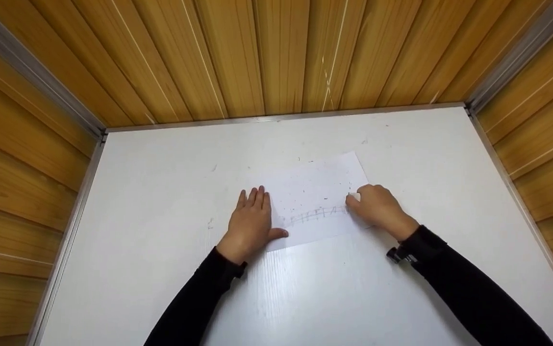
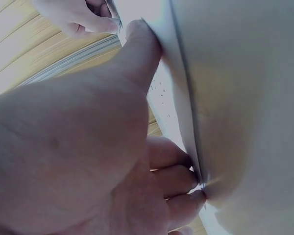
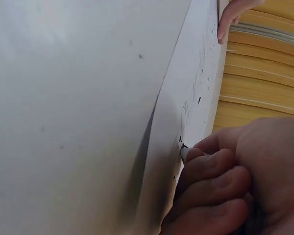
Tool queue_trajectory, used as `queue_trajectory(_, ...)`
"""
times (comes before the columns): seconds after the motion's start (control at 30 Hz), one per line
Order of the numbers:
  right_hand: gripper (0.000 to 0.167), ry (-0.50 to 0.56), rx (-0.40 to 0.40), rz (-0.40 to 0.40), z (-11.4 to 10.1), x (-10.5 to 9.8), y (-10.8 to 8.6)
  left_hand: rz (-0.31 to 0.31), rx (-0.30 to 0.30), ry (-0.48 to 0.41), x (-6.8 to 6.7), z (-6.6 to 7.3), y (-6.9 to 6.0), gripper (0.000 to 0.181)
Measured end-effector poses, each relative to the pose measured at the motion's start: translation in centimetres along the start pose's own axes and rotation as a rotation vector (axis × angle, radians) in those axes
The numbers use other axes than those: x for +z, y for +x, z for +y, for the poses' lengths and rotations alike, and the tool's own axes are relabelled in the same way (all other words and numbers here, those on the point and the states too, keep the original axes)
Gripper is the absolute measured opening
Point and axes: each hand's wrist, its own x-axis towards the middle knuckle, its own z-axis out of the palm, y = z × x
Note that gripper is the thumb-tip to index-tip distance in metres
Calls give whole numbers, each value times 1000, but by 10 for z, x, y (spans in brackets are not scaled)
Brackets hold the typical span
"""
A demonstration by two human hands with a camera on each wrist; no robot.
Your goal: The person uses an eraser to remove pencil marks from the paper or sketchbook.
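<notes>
A sheet of white paper [image 1: 312, 185] lies on the white table, with a pencil-drawn band of curved lines and short cross strokes [image 1: 317, 214] across its lower part. My left hand [image 1: 251, 222] rests on the paper's left edge, fingers straight and thumb spread. At the right side, my right hand [image 1: 381, 207] pinches a small white eraser [image 1: 355, 196] against the paper, beside the right end of the drawing. In the right wrist view the eraser's tip [image 3: 184, 153] shows with dark crumbs at it; the fingers hide most of it. The paper's near edge lifts slightly there.
Dark eraser crumbs [image 1: 325, 198] are scattered over the paper, and a few lie past its far edge. Faint marks [image 1: 210, 224] show on the tabletop [image 1: 161, 192]. Wood-patterned walls [image 1: 281, 57] with metal edging enclose the table at the back and both sides.
</notes>
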Motion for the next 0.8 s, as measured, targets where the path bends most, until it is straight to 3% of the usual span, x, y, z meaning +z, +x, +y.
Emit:
queue_trajectory(0.17,41,-24,-7,-6,-8,-5,2,2,-5,-3,-2,5,2,118)
queue_trajectory(0.3,44,-26,-21,2,-32,0,3,5,-2,20,-6,6,0,115)
queue_trajectory(0.6,42,18,-230,-114,-115,54,-2,22,33,-11,-5,1,-3,115)
queue_trajectory(0.7,39,36,-277,-117,-129,70,-2,20,47,-27,-4,-1,-5,111)
queue_trajectory(0.8,38,32,-306,-78,-129,75,0,17,48,-35,-5,0,-3,111)
